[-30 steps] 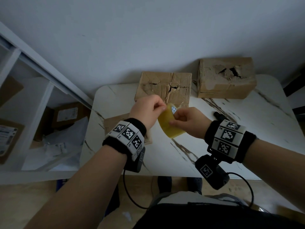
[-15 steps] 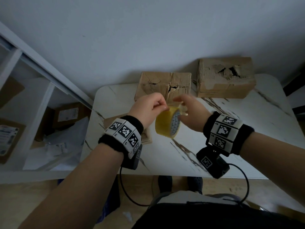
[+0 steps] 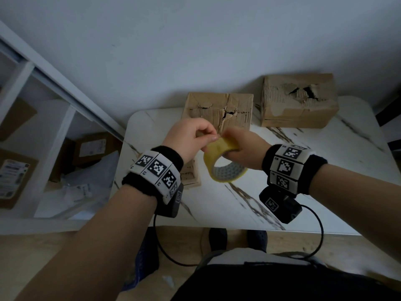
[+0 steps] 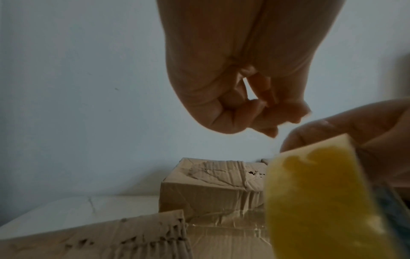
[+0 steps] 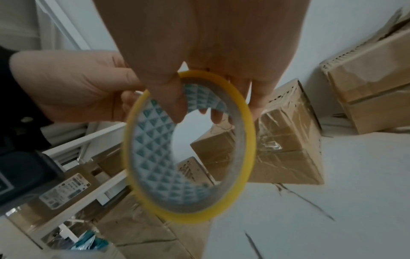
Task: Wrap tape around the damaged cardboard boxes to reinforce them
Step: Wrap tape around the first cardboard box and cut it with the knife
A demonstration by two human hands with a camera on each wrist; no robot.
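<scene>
**Both hands on a roll of yellow tape, hunting for its loose end above the bench**

A white marble-patterned bench stands against a pale wall. Beyond both hands, at the far edge, sit two damaged cardboard boxes. The right-hand box lies past the right hand and further out; its top is torn open, showing ripped corrugation. The nearer torn box sits straight ahead of the fingers, split down its top face. A flatter piece of cardboard lies on the bench beneath the left hand. Off to the left hand's side, a white shelf unit holds labelled parcels.

The roll of yellow tape is held in the air between the two hands, above the bench and touching no box. The right hand is closed on the roll, thumb hooked inside the patterned core and fingers round the outside. The left hand has its fingers curled, fingertips pinched together at the roll's upper rim; whether it already holds a tab of tape cannot be told, as the views are blurred there.

This looks like the opening step: freeing the tape's end. No fresh strip is seen leading from the roll to either box. The next move likely calls for the left hand to peel a length free while the right steadies the roll, then carry the end forward to the nearer torn box.
</scene>
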